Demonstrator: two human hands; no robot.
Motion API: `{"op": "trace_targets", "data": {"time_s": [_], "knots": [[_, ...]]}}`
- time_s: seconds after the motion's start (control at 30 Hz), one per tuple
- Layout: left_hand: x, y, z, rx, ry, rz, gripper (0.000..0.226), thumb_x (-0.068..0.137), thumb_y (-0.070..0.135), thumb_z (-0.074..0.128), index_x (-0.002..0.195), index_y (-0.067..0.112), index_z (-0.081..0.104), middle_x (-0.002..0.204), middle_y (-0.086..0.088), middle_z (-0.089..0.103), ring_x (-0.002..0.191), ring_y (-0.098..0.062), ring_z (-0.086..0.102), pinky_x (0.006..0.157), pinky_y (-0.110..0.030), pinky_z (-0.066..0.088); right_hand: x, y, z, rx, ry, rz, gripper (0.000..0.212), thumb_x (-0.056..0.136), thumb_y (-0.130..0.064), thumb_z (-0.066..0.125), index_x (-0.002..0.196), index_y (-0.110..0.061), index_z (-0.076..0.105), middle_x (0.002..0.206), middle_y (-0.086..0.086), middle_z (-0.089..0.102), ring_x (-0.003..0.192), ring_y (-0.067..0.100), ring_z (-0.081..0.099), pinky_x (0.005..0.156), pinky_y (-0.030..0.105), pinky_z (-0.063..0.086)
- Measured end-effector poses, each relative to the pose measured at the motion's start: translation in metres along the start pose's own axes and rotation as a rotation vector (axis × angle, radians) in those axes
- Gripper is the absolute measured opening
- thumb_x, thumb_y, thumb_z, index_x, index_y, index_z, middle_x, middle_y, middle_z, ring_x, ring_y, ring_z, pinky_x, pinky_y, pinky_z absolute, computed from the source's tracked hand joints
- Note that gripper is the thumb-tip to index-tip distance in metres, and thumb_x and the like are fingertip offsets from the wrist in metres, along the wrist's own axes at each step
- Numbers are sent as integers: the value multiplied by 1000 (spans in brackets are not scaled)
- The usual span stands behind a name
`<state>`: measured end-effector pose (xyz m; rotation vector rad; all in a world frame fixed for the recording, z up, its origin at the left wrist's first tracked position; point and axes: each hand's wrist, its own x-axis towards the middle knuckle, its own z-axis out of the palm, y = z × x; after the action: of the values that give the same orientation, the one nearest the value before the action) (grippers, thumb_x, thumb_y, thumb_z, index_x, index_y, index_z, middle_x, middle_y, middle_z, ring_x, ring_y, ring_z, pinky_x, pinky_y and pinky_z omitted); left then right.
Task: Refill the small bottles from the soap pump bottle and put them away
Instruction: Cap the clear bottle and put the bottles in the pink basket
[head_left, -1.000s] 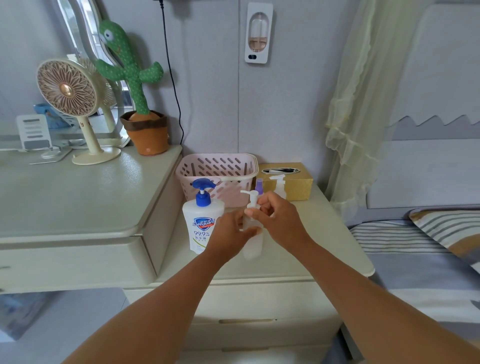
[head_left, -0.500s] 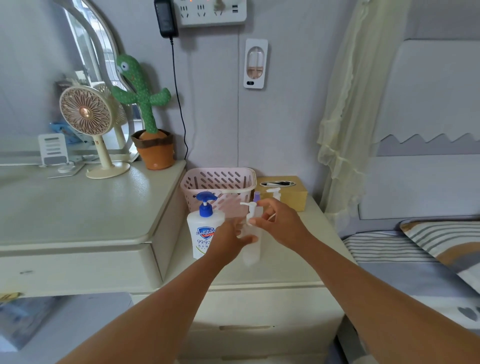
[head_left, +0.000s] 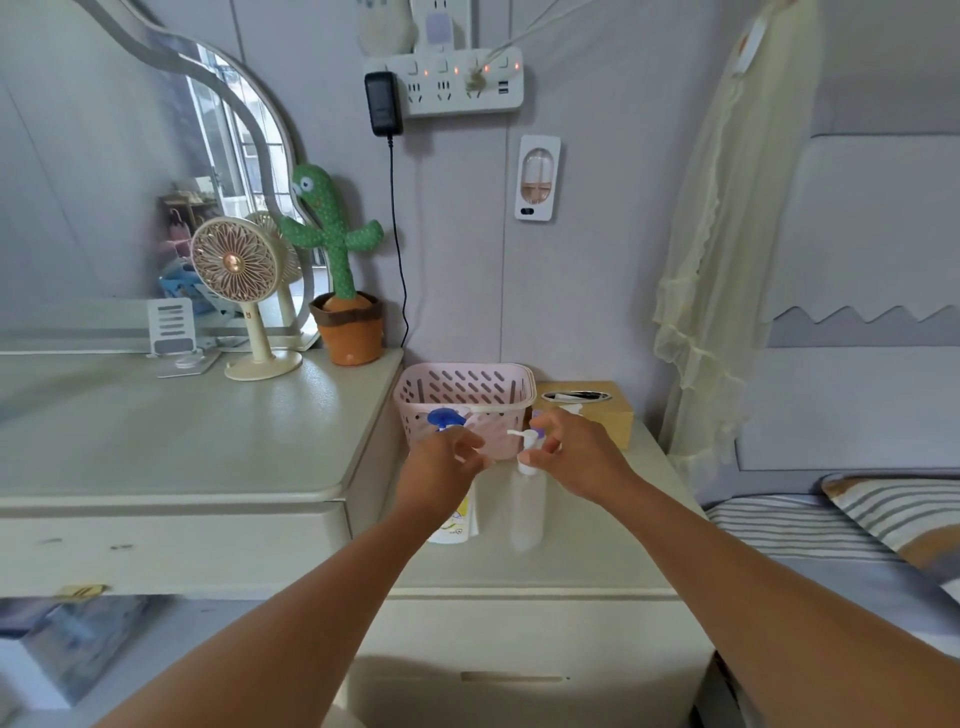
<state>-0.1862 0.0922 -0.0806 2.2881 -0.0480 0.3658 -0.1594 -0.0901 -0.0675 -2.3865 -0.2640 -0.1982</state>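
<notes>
A small clear bottle with a white pump stands on the white nightstand. My right hand pinches its pump collar between thumb and fingertips. My left hand is just left of it, fingers loosely curled and holding nothing, in front of the white soap pump bottle, whose blue pump head shows above my knuckles. A purple cap of another small bottle peeks out behind my right fingers; the rest is hidden.
A pink slotted basket stands behind the bottles against the wall, with a gold tissue box to its right. The higher dresser on the left carries a fan and a cactus toy. A bed lies to the right.
My left hand has let go of the small bottle and moved left, in front of the soap bottle. My right hand stays on the pump. The view has tilted upward.
</notes>
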Motion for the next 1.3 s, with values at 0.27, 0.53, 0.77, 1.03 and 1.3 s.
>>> {"op": "trace_targets", "data": {"time_s": [0.27,0.53,0.77,1.03,1.3], "knots": [[11,0,-23,-5,183,-44,27,88,24,65,111,19,52,90,4,59,75,-10,57,57,-18,42,4,-9,-3,-149,0,15,30,80,-35,67,109,-29,59,90,-7,59,88,17,58,69,27,44],[33,3,-27,49,29,-182,46,86,23,67,127,10,52,101,-1,62,70,-10,56,51,-15,39,12,-17,-2,-245,-9,13,15,82,-32,62,96,-29,64,93,-4,65,83,17,60,64,27,40],[44,1,-28,47,-16,-157,7,86,13,64,93,14,63,77,7,60,58,-1,50,49,-11,36,19,-18,-4,-348,-31,-5,14,83,-31,58,89,-22,67,88,0,66,80,20,60,63,29,42],[63,17,-36,-62,-23,-119,28,91,2,49,81,19,69,65,1,60,51,-7,49,41,-6,34,35,-33,-13,-321,-25,-56,12,86,-32,56,76,-24,58,77,-2,62,72,18,57,52,26,32],[95,44,-65,-214,116,-67,35,90,8,60,64,30,54,49,9,58,51,-4,53,61,-23,47,66,-62,-38,-165,60,-87,19,89,-29,58,70,-27,53,72,-3,60,68,17,57,51,24,33]]}}
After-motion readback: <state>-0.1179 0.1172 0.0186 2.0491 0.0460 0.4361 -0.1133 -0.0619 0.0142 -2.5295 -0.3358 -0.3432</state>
